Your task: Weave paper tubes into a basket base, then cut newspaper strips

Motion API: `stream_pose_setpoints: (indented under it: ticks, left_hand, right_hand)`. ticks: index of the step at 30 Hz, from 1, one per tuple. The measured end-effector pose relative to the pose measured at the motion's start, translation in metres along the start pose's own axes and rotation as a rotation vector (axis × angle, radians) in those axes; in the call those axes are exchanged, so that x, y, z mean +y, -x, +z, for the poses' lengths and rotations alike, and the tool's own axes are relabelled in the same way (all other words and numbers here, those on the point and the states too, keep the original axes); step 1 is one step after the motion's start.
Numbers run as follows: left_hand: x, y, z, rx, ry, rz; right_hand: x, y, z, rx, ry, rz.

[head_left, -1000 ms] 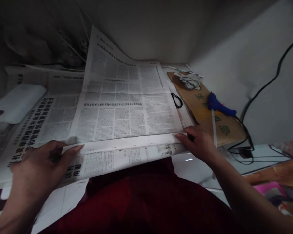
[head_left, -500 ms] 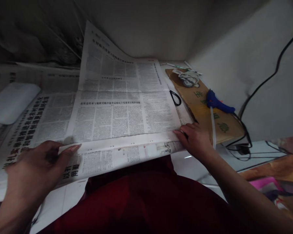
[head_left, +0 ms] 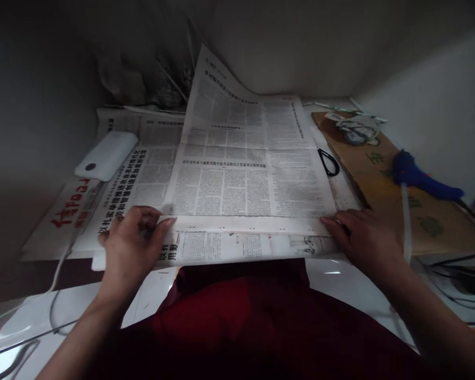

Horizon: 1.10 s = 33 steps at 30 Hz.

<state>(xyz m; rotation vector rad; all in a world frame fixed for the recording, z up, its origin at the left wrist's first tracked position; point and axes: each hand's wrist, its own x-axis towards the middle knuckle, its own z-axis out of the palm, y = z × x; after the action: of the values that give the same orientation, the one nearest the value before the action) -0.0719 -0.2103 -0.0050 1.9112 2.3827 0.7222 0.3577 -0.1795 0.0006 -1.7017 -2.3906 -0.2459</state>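
Note:
A sheet of newspaper (head_left: 229, 182) lies in front of me, its near edge turned up into a narrow pale folded strip (head_left: 245, 224). At the strip's left end my left hand (head_left: 136, 235) pinches the paper between thumb and fingers. My right hand (head_left: 358, 229) grips the right end of the same strip, thumb on top and fingers curled. The sheet's far left corner rises against the back wall. Beneath it, more newspaper (head_left: 142, 179) is spread out. The black loop handle of a tool (head_left: 328, 162) shows beside the sheet's right edge.
A blue glue gun (head_left: 423, 177) with a white glue stick rests on flattened brown cardboard (head_left: 427, 224) at right, near a crumpled roundish bundle (head_left: 358, 130). A white power bank or similar device (head_left: 107, 155) lies at left. A white cable (head_left: 59, 269) hangs over the left edge.
The view has swung left, so everything appears further right. Both hands keep their hold on the ends of the folded strip, which looks much the same.

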Motion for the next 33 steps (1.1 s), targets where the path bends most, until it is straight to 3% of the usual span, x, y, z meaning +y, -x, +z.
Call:
stream_pose_setpoints:
  ticks: [3,14,27,33]
  left_hand:
    - [0.002,0.0038,0.0016,0.068,0.01,-0.017]
    - [-0.0001,0.005,0.0063,0.086,0.039,-0.012]
    - [0.0019,0.0064,0.002,0.083,0.071,-0.119]
    - [0.0034,0.0109,0.0012,0.095,-0.061,0.017]
  right_hand:
    - [0.0003,-0.0003,-0.0002,-0.01,-0.013,-0.004]
    - [0.0013,-0.0017,0.0003,-0.029,-0.023,0.011]
    - [0.0007,-0.0031,-0.0022,-0.004,-0.034,0.001]
    - [0.0003,-0.003,-0.0014,0.001,-0.037,0.004]
